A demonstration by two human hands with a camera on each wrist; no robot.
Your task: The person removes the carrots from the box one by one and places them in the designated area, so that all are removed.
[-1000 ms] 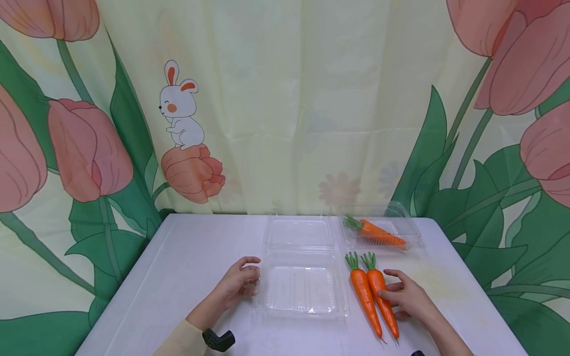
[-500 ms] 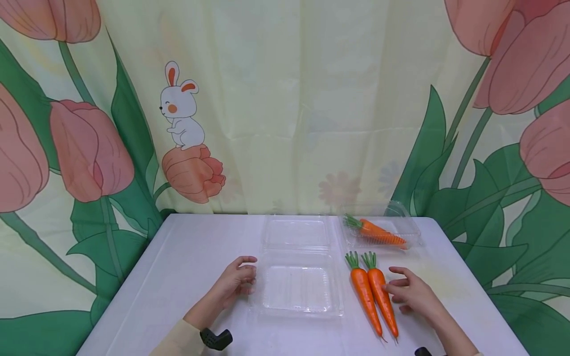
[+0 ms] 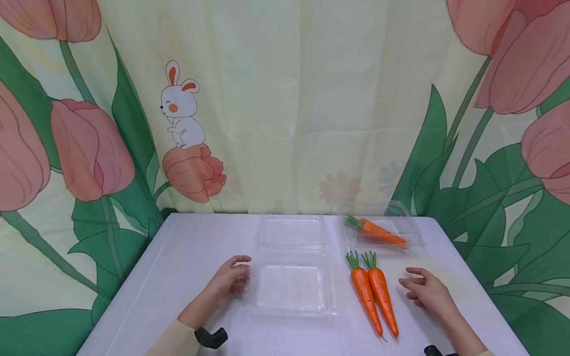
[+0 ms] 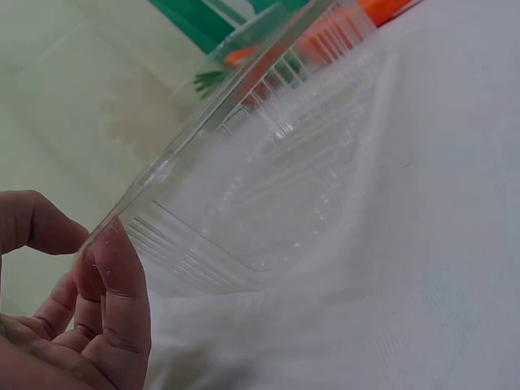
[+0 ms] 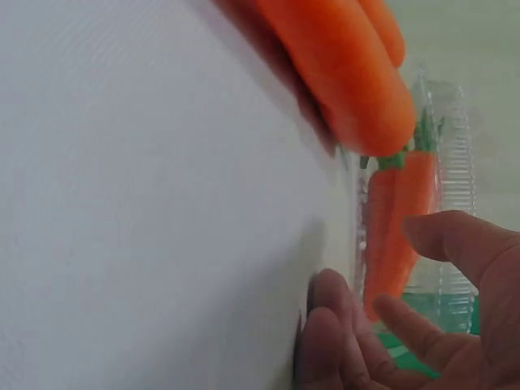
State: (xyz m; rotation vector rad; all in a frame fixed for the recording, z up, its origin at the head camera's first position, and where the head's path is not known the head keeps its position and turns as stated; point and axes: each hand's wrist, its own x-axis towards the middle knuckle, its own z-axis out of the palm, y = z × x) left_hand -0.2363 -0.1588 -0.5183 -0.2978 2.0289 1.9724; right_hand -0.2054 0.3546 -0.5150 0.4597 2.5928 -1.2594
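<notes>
My left hand pinches the left rim of a clear plastic clamshell box. The box lies open on the table, its lid folded back toward the curtain. In the left wrist view, thumb and fingers meet on the rim of the clear box, which looks bare inside. Two orange carrots with green stubs lie side by side to the right of the box. Right of them, apart from them, my right hand hovers low with relaxed fingers and holds nothing. The right wrist view shows a carrot close by.
A second clear box stands at the back right, with carrots inside. The white table ends at a curtain printed with tulips and a rabbit. Each wrist wears a black device.
The open box has slid a little to the left along with my left hand. My right hand has left the carrots and moved right. The two carrots have stayed in place.
</notes>
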